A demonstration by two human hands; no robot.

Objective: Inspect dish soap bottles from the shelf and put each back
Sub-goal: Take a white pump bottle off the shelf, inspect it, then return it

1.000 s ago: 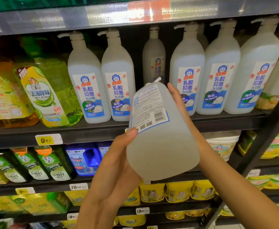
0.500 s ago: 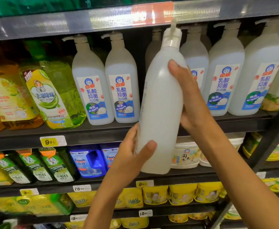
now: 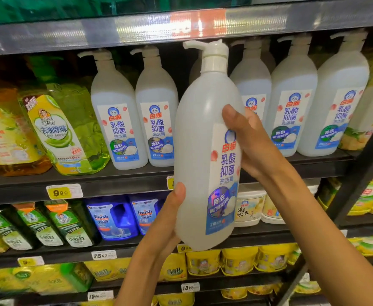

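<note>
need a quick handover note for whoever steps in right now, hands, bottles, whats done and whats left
Left hand: grips the lower body of the held white pump bottle from below.
Right hand: holds its upper right side, thumb across the front.
The bottle is upright, front label facing the camera, in front of the gap in the row of matching bottles on the shelf.
Done: bottle taken out and in hand for inspection.
Left: set it back in the gap, likely pump to the left like its neighbours, then go on to the others.
</note>
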